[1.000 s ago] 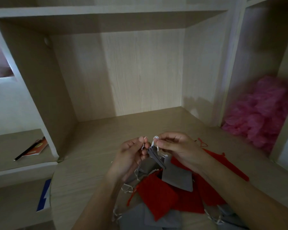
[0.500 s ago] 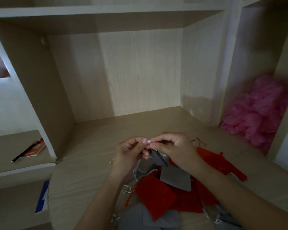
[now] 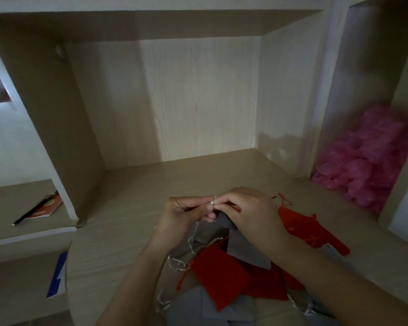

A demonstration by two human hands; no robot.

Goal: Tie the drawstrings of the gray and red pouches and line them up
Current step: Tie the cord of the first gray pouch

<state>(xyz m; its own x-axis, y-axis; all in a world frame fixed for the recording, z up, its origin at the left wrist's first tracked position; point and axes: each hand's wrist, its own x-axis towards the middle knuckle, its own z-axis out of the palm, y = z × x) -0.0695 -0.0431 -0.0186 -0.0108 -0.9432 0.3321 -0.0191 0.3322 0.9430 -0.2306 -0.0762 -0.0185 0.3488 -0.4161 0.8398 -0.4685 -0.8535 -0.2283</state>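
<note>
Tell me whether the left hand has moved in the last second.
Yes, slightly: the left hand edged right relative to the red pouch, meeting the right hand.

The hands have drawn together. A second ago the left hand [image 3: 181, 216] and the right hand [image 3: 247, 214] pinched the pale drawstring [image 3: 212, 202] slightly apart, with a loop standing above the right fingertips. Now their fingertips meet, and only a small bright bit of cord shows between them. The gathered neck of the gray pouch [image 3: 224, 220] sits tucked closer under the right hand's fingers.
</note>
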